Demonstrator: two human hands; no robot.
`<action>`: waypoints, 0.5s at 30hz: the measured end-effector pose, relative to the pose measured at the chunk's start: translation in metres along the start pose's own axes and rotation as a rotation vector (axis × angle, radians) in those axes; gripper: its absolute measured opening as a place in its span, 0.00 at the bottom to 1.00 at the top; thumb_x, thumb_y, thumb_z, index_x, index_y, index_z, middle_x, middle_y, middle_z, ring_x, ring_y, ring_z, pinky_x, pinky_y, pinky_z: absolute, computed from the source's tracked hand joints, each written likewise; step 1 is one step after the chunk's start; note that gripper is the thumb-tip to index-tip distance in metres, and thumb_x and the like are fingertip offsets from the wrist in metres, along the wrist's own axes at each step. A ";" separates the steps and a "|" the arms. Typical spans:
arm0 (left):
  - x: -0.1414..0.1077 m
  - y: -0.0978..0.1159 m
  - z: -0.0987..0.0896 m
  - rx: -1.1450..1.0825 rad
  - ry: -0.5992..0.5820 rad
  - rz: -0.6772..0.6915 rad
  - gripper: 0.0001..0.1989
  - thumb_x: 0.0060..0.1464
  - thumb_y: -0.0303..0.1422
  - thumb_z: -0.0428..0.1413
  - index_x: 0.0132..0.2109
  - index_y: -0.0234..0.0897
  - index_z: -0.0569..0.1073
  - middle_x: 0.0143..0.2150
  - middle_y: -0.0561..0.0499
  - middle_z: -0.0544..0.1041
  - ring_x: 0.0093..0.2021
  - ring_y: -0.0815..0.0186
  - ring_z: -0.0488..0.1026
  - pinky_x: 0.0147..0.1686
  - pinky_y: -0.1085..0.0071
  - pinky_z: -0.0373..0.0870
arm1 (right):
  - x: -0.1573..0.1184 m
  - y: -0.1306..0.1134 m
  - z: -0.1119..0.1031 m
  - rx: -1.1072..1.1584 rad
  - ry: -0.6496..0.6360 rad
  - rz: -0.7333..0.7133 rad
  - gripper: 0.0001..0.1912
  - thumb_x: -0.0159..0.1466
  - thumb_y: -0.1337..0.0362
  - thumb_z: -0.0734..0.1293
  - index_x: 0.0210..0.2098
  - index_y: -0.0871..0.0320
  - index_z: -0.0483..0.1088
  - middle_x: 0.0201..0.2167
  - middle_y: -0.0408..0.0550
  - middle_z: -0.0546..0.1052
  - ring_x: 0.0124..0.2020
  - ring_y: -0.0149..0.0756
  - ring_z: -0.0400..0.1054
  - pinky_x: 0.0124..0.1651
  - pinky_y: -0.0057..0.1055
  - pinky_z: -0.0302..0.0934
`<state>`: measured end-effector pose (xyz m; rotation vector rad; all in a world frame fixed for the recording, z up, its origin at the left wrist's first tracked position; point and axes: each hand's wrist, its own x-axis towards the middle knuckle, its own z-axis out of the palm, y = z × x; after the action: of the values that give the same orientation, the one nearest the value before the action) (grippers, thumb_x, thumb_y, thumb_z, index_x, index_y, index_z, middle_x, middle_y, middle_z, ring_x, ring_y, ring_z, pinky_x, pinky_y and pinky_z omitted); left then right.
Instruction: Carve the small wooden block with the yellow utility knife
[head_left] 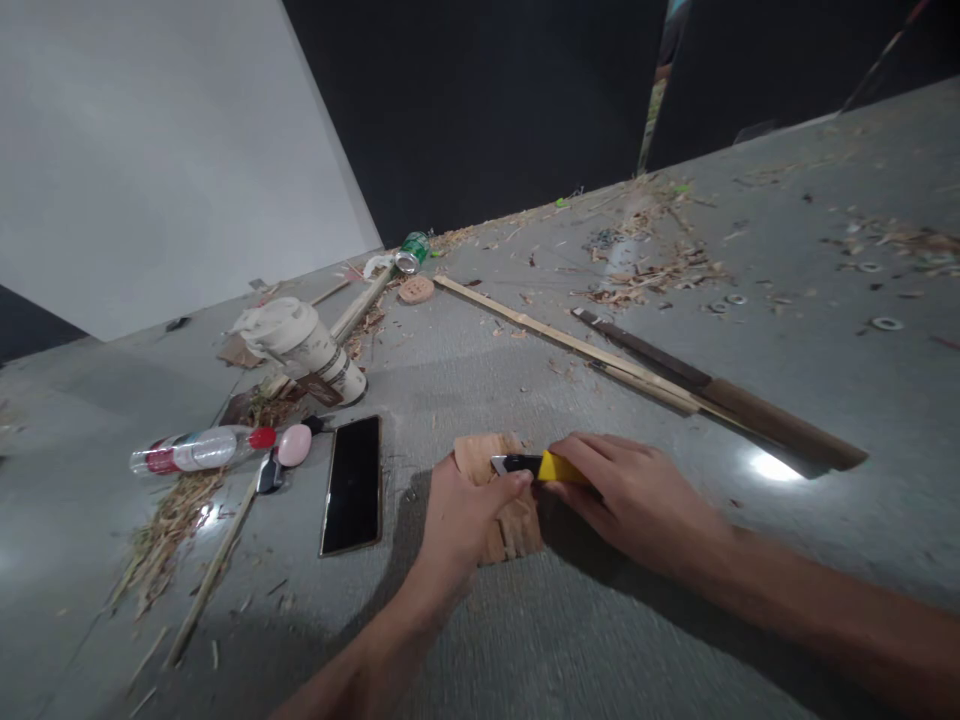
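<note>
The fingers of the right hand [637, 495] are wrapped tight around a yellow knife [541, 466]. Its blade tip pokes out toward the left hand [465, 515] and rests on a small wood piece [480, 455]. The left fingers are pressed flat on top of that wood piece, holding it down on the bench [525, 640], and the thumb tip touches the knife near the blade.

The wood piece lies right under both sets of fingers. Its near edge already looks cut into thin strips, like a comb. The far part, just past the fingertips, looks whole. So I think the cutting is partly done, with more wood left to slice.

Just left of the left fingers lies a dark phone [353, 484]. Farther left are a pink egg shape [294, 445] and a clear bottle [199, 449]. Beyond the right fingers lie a long wood strip [570, 345] and a big long knife [720, 392]. Wood chips are all over.
</note>
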<state>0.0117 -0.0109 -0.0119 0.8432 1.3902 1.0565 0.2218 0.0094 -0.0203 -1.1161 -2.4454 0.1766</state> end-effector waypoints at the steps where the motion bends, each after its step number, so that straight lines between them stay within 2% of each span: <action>1: 0.000 0.000 0.000 0.005 0.006 -0.002 0.16 0.45 0.34 0.73 0.40 0.34 0.80 0.34 0.51 0.82 0.33 0.64 0.80 0.33 0.70 0.79 | 0.000 0.000 0.000 0.002 -0.001 -0.001 0.06 0.76 0.61 0.64 0.42 0.54 0.66 0.35 0.46 0.79 0.33 0.41 0.74 0.34 0.35 0.58; 5: 0.001 0.000 0.001 -0.010 0.028 -0.025 0.17 0.42 0.34 0.73 0.40 0.35 0.79 0.32 0.52 0.81 0.31 0.63 0.80 0.32 0.69 0.79 | 0.001 0.000 -0.001 0.028 -0.003 -0.005 0.06 0.76 0.60 0.63 0.42 0.54 0.67 0.35 0.47 0.80 0.33 0.40 0.75 0.34 0.35 0.60; 9: 0.001 -0.001 0.000 -0.004 0.013 -0.024 0.16 0.44 0.35 0.72 0.41 0.35 0.80 0.34 0.51 0.82 0.32 0.63 0.80 0.33 0.69 0.79 | 0.001 0.000 -0.001 0.052 -0.011 0.002 0.06 0.76 0.61 0.63 0.42 0.54 0.67 0.34 0.46 0.80 0.33 0.41 0.75 0.34 0.35 0.59; 15: -0.001 -0.001 0.000 -0.009 0.012 -0.034 0.18 0.44 0.35 0.73 0.40 0.34 0.78 0.34 0.51 0.81 0.33 0.64 0.79 0.33 0.69 0.78 | 0.001 -0.001 -0.005 0.078 -0.070 0.019 0.08 0.77 0.59 0.61 0.44 0.55 0.68 0.36 0.48 0.80 0.34 0.43 0.75 0.35 0.36 0.58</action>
<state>0.0122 -0.0121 -0.0124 0.8058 1.4040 1.0424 0.2228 0.0097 -0.0153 -1.1174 -2.4672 0.3193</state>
